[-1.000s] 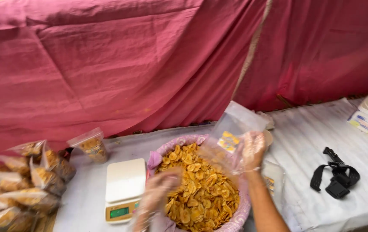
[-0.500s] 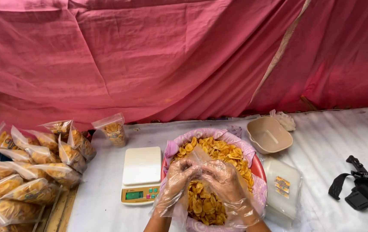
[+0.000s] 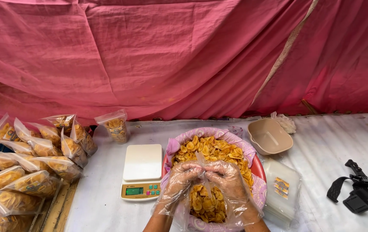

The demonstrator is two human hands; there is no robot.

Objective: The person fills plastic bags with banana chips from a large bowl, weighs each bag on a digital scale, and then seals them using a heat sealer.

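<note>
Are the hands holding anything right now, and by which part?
Yes: the left hand and right hand, both in loose plastic gloves, pinch a clear plastic bag by its top edge, over the basin of chips.

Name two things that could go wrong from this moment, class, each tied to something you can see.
1. Both the left hand and right hand, in loose plastic gloves, pinch a thin clear bag over the chips; the slippery film might slip or tear and spill chips.
2. The basin is heaped nearly to its rim beside the kitchen scale, so chips or crumbs could land on its platform and perhaps upset a reading.
</note>
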